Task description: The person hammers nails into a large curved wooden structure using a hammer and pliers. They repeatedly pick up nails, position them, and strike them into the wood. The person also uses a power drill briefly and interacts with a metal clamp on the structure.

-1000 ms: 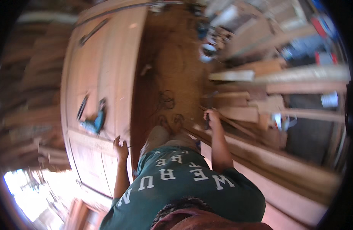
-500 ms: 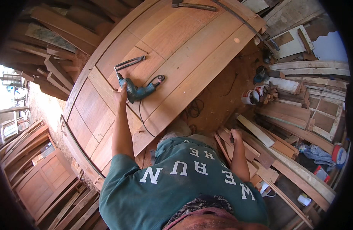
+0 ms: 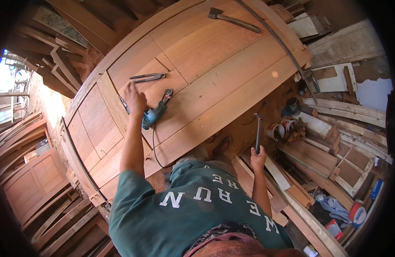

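My left hand (image 3: 135, 99) hovers over a large wooden panel (image 3: 197, 96), just by the handles of a pair of pincers (image 3: 150, 77). Its fingers reach out, apart from each other and slightly blurred, and nothing shows in them. Beneath that hand and forearm lies a teal power drill (image 3: 154, 115), partly hidden, its cord trailing toward the panel's near edge. On my right, away from the panel, my right hand (image 3: 258, 158) is closed around the handle of a hammer (image 3: 258, 132), held upright with its head at the top.
Another hammer (image 3: 238, 21) with a wooden handle rests on the panel's far part. Long dark metal bars (image 3: 276, 36) cross the panel near both ends. Stacked boards (image 3: 311, 160) and white buckets (image 3: 274, 131) stand at the right. More timber (image 3: 64, 60) is piled at the left.
My left hand has left the drill and moved toward the pincers; the drill now lies turned on the panel. My right hand has come forward, bringing the hammer into clear sight.
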Demonstrator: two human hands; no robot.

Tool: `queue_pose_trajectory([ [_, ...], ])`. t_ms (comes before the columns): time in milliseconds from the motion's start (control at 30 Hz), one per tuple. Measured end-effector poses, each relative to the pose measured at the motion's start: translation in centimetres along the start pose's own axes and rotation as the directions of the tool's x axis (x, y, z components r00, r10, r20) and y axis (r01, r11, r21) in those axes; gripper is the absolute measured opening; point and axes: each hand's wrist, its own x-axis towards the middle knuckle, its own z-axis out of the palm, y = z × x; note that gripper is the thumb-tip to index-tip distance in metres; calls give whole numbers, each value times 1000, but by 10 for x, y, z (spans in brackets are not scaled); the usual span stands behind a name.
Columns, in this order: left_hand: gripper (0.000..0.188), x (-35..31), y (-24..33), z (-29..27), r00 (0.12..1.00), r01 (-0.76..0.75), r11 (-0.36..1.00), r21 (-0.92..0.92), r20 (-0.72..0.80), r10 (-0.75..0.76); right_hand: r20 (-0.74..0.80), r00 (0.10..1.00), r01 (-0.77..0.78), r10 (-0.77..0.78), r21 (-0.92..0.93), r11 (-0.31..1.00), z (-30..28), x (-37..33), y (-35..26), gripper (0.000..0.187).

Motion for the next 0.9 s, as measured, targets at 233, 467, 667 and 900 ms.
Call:
queue_pose_trajectory([
  [233,50,91,2,54,842,-455,884,108,375,387,57,998,27,-27,7,1000,-25,-1,8,33],
  [467,25,114,22,53,731,-604,795,-52,362,579,6,950,-313,313,-29,949,-18,-74,57,26],
  [667,35,149,79,72,678,-580,748,-324,317,663,-20,918,-395,396,-133,909,-18,-132,77,26],
  [900,27,163,47,106,446,-882,470,-16,290,847,-143,889,-438,434,2,899,-14,-159,58,34],
])
